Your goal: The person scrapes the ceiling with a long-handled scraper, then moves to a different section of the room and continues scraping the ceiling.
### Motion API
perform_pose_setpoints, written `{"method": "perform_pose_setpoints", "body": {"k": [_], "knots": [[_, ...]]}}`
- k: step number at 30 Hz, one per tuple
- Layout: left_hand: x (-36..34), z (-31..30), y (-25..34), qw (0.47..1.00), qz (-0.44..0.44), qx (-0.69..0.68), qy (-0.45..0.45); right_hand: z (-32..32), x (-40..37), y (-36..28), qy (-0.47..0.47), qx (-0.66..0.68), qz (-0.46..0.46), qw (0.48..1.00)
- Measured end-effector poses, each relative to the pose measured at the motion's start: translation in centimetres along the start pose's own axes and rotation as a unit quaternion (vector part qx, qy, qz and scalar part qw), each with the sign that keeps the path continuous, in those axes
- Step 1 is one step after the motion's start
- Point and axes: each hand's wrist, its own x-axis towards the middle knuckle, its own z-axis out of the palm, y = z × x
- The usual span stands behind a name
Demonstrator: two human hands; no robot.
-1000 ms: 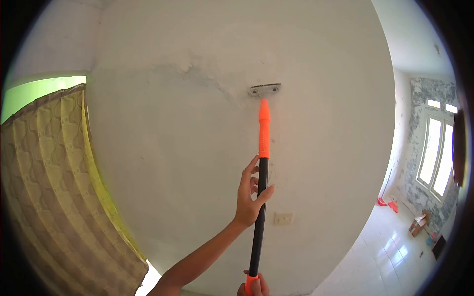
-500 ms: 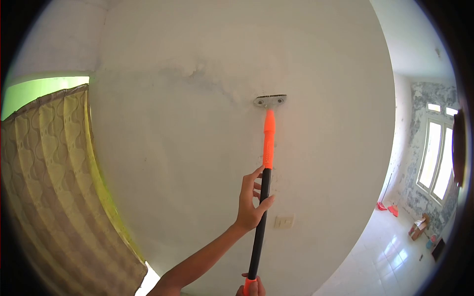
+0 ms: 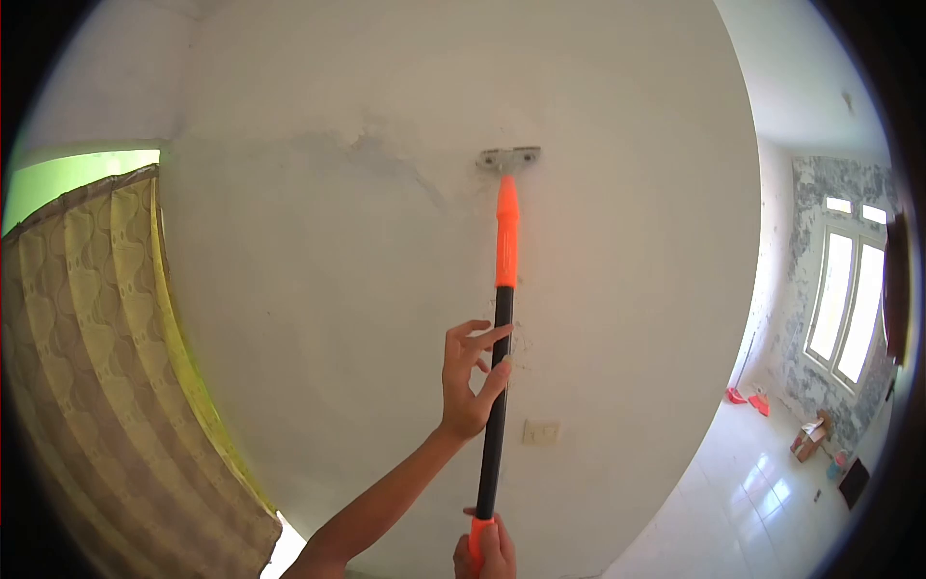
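Observation:
A long-handled scraper with an orange neck, black pole and wide metal head rises in front of a pale wall. Its head appears to lie against the wall, though contact is hard to confirm. My left hand is loosely around the middle of the black pole, thumb and a finger touching it, other fingers bent beside it. Lower down, at the bottom edge of the view, my right hand is wrapped round the orange grip; the end of the handle is out of sight.
Left of the wall hangs a patterned curtain over an opening. A wall switch plate is right of the pole. Further right are a window, a shiny tiled floor and a cardboard box. Grey stained, cracked plaster marks the upper wall.
The scraper's head has moved up the wall and slightly left. Both hands have gone with it, my right hand now showing more. The view has shifted a little to the right.

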Motion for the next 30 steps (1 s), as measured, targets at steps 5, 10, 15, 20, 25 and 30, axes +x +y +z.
{"method": "perform_pose_setpoints", "body": {"k": [5,10,15,20,25,30], "knots": [[0.5,-0.3,0.1,0.996,0.079,0.051,0.002,1.1,-1.1,-0.5,0.004,0.000,-0.019,1.000],[0.4,-1.1,0.4,0.985,0.164,0.051,-0.029,1.3,-0.2,-2.0,-0.006,0.002,-0.004,1.000],[1.0,-1.9,0.8,0.966,0.236,0.084,-0.058,2.5,-0.6,-2.9,-0.001,-0.016,-0.007,1.000],[1.2,-2.0,1.4,0.963,0.255,0.059,-0.058,2.6,0.7,-3.8,-0.008,-0.012,0.025,1.000],[1.8,-2.3,2.8,0.956,0.276,0.042,-0.084,5.5,-2.3,-6.7,-0.014,0.032,0.089,0.995],[2.7,-1.8,3.3,0.962,0.269,0.013,-0.047,5.7,-1.4,-6.7,-0.042,0.030,0.068,0.996]]}}
